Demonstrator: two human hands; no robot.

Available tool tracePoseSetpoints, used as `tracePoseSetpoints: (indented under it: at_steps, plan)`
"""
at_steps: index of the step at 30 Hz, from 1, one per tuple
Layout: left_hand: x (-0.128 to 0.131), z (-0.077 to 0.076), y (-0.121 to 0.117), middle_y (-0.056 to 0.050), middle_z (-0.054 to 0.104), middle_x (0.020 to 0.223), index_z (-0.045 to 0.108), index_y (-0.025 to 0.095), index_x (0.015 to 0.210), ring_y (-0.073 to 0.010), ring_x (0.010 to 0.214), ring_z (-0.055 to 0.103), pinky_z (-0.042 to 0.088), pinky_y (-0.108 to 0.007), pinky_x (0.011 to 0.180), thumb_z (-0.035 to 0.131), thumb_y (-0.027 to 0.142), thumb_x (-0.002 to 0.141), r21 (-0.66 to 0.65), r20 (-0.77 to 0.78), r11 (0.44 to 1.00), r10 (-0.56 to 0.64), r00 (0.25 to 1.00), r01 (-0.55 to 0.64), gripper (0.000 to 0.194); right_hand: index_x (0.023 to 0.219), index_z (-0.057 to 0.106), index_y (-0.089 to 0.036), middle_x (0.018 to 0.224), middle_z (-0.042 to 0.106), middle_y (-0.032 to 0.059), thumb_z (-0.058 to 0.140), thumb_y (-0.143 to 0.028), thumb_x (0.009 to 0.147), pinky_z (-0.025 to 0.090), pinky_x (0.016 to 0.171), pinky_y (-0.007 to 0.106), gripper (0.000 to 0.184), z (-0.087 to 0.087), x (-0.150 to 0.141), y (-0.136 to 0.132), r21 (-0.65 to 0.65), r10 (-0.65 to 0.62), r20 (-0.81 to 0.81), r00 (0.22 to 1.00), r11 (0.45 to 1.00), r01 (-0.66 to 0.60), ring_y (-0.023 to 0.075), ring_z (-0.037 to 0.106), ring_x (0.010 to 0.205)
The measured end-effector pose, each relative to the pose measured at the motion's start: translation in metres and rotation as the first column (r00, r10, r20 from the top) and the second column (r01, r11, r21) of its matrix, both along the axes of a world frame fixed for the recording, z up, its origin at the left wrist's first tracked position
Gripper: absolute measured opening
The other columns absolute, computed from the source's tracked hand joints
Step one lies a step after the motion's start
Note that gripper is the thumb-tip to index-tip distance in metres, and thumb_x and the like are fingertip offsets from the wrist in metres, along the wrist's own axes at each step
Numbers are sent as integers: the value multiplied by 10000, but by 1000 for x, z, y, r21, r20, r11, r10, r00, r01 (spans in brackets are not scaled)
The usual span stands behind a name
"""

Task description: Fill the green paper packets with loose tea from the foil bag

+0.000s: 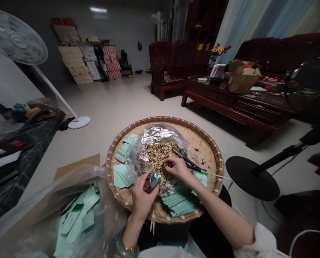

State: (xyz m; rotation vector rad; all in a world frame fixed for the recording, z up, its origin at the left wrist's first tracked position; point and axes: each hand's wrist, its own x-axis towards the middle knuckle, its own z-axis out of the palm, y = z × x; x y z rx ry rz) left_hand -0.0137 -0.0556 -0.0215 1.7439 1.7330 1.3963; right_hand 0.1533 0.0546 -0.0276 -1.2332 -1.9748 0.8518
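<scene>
My left hand (144, 195) grips a small foil-lined packet (155, 178) with its silvery mouth spread upward. My right hand (178, 168) is over a heap of loose, tan, grain-like dried mix (156, 154), thumb and fingertips pinched together; whatever lies between them is too small to make out. The heap lies in a clear plastic bag (160, 133) on a round woven bamboo tray (164, 120). A black hair straightener (188, 160) with a white cord rests across the bag beside my right hand. Fanned pale green packets (180, 202) lie near my right wrist, and more packets (122, 176) at the tray's left.
At lower left, a large clear plastic bag (100, 215) holds several green packets (79, 218). A white standing fan (79, 122) is to the left; a black round stand base (253, 178) is right of the tray. A dark wooden table (230, 102) stands beyond.
</scene>
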Motion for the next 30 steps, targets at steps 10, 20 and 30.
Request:
tracePoseSetpoints:
  at_steps: [10, 20, 30]
  plan:
    - [17, 11, 39, -68, 657, 980, 600, 212, 1095, -216, 854, 607, 512, -356, 722, 660, 186, 688, 20, -57, 1000, -17, 998, 18, 413, 868, 672, -142, 744, 657, 20, 669, -235, 653, 440, 574, 228, 235, 73, 23, 23, -278, 67, -264, 962, 950, -142, 108, 557, 620]
    - [29, 2, 47, -70, 647, 961, 579, 207, 1116, -231, 885, 571, 480, -368, 761, 661, 202, 699, 51, -44, 997, 58, 997, -56, 425, 792, 701, -170, 722, 678, -6, 621, -55, 656, 399, 587, 199, 195, 116, 11, 7, 44, 320, 252, 914, 939, -341, 112, 574, 642]
    - [30, -2, 46, -68, 635, 962, 546, 215, 1149, -248, 914, 553, 451, -402, 803, 671, 221, 693, 23, -32, 999, 44, 999, -44, 473, 786, 697, -177, 721, 655, 16, 623, 1, 638, 376, 609, 209, 243, 119, 2, 1, 147, 294, 458, 839, 906, -398, 134, 567, 662]
